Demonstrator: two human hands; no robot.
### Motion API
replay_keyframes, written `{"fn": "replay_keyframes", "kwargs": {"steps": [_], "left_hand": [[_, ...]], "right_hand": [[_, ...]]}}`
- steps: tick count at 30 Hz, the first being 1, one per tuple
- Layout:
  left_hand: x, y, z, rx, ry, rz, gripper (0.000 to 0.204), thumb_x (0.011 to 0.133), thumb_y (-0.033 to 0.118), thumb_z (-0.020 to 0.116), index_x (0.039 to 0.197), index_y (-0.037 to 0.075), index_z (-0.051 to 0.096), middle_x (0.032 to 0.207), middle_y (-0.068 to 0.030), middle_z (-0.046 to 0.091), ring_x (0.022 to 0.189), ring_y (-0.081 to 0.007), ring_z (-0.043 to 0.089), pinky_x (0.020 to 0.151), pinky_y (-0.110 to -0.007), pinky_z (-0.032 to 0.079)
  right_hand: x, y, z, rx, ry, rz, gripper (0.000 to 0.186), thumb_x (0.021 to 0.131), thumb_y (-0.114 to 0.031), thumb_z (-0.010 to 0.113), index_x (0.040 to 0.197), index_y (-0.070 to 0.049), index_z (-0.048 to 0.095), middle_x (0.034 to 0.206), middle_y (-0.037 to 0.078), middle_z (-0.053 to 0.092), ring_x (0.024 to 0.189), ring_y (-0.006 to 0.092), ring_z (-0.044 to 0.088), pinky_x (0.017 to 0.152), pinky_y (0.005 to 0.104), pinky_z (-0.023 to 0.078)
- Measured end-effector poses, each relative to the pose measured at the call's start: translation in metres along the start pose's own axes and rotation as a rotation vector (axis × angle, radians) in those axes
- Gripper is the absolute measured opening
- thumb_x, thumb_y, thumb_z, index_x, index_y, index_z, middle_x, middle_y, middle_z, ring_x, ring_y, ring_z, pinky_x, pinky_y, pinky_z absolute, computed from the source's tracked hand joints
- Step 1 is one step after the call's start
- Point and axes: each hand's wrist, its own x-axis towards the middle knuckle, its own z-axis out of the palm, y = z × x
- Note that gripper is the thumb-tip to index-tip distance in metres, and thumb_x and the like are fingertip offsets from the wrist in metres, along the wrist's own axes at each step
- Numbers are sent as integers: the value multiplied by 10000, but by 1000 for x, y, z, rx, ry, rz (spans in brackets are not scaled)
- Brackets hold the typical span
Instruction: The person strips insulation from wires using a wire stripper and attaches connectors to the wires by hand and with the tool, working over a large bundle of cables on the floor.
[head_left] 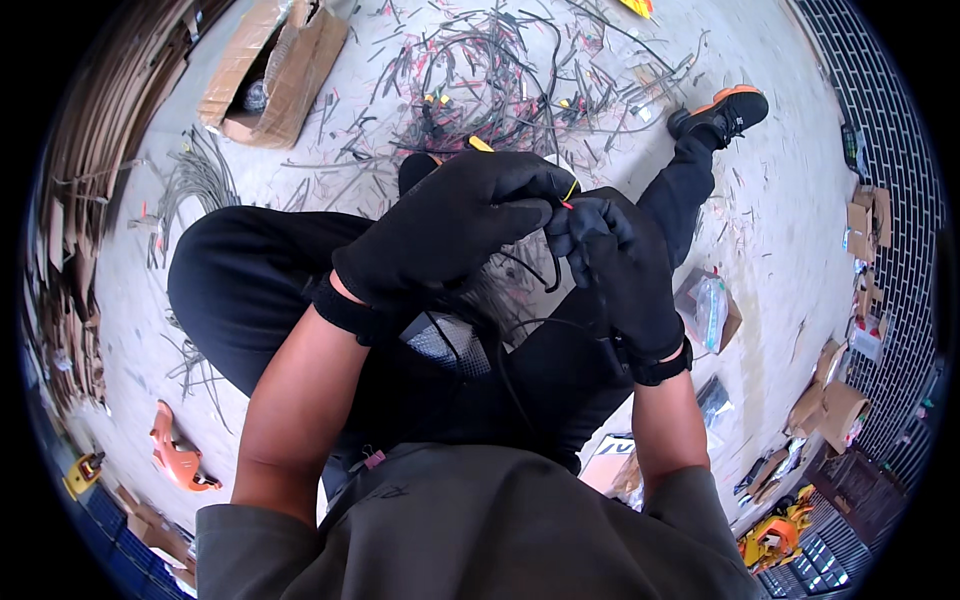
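Both hands wear black gloves and meet in front of me above my lap. My left hand [465, 215] is closed in a pinch, thumb against fingers, at a thin wire with a yellow stretch [572, 188] and a short red piece. Against it, my right hand [625, 265] has its fingers curled round the same wire, right beside the red bit. The gloves hide most of what lies between the fingertips. Below the hands a black cable [552, 283] hangs in a loop, and more thin black cable [505, 375] runs down over my lap.
Cut black and red wire scraps [470, 70] litter the floor ahead. An open cardboard box [275, 75] stands far left, near a bundle of grey cables [200, 180]. A clear plastic bag [710, 305] lies right of my leg. An orange plastic part [178, 452] lies lower left.
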Motion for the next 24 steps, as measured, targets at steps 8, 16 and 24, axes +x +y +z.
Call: {"fn": "replay_keyframes", "kwargs": {"steps": [8,16,24], "left_hand": [[3,7,8,191,38,49,197,892,75,603,1053,-28,651,875,-145,659,791,-243,633,744,-347,492],[-2,-3,17,167,172,124,163,901,45,613,1045,-26,642,786,-158,636,657,-263,597,644,-356,475],[-3,-5,15,130,173,117,177,893,35,600,1051,-32,642,800,-119,632,683,-190,598,659,-324,492]], "right_hand": [[-2,-5,-7,99,37,80,194,993,-149,526,997,7,643,778,12,617,665,51,514,607,222,423],[13,-1,-9,145,118,159,250,1000,-239,571,894,-22,635,695,-22,545,588,29,444,533,219,367],[10,-10,-10,48,22,159,145,965,-139,603,961,-7,663,711,-44,548,616,17,424,557,212,355]]}}
